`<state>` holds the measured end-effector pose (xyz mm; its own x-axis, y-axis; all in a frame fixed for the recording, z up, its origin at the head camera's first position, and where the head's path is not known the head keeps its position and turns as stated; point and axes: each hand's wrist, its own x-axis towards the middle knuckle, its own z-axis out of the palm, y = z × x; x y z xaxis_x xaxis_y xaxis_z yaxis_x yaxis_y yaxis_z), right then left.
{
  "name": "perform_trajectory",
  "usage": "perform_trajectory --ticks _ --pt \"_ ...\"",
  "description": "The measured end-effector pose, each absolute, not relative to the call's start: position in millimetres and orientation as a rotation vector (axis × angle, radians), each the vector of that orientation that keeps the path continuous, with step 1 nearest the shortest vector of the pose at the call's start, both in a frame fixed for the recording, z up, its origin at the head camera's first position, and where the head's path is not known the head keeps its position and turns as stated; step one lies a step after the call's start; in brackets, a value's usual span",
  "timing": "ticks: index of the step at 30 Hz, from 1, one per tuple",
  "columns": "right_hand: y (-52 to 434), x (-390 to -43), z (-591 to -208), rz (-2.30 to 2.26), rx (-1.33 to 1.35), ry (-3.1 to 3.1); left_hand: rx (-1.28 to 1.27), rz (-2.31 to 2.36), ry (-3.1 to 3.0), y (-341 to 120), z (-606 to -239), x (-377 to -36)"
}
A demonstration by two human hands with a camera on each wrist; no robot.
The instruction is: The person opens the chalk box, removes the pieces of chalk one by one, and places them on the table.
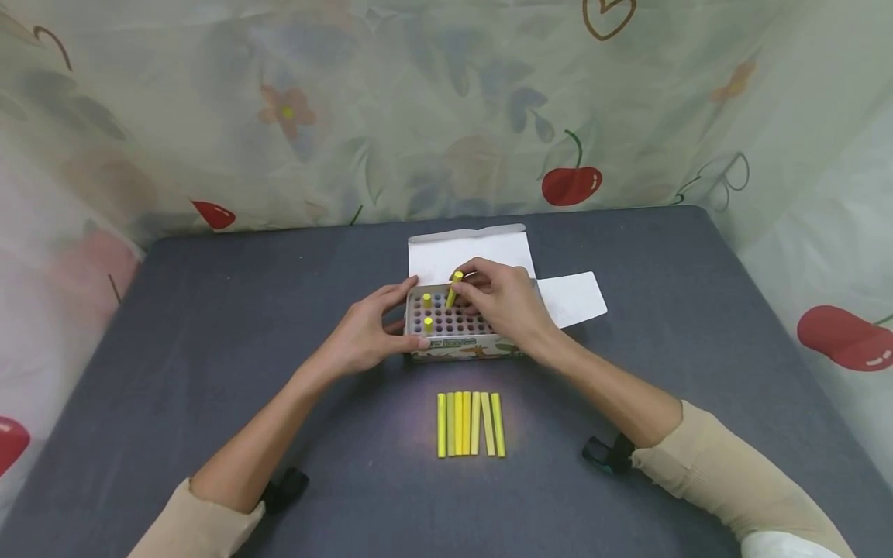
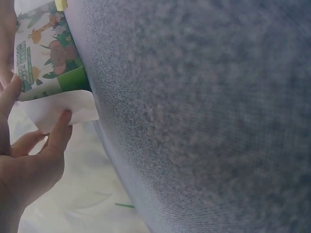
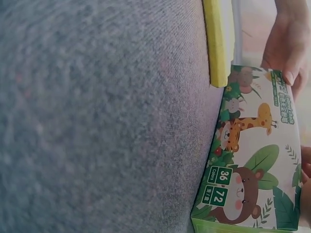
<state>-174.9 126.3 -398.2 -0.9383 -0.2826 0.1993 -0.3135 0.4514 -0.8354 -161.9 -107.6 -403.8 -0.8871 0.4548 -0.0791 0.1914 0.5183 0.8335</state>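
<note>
A dark grey cloth-covered table (image 1: 209,325) fills most of the head view, its weave showing close up in both wrist views. Behind and to either side hangs a pale curtain (image 1: 349,101) printed with flowers, leaves and red cherries (image 1: 570,184). A white card (image 1: 574,298) lies flat on the table, toward the right, with one corner pointing at the curtain

1. Left hand (image 1: 366,329): reaching forward, palm turned inward, fingers curled in a grip, thumb lying along the near side.
2. Right hand (image 1: 504,298): raised slightly higher, fingertips gathered in a pinch, knuckles up.
3. Forearms: both bare, converging toward the middle from the lower corners.
4. Sleeves: beige, pushed up near the elbows; a dark strap on each forearm.
</note>
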Motion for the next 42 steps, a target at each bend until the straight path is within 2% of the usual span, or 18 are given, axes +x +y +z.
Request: perform_trajectory --ticks 13,42 --pt "141 -172 -389 1.922 0.419 -2.416 0.524 1.318 2.461 -107 -403 -162" --pt "183 -117 -387 1.981 0.363 -2.597 0.528 1.297 2.460 -107 -401 -161"
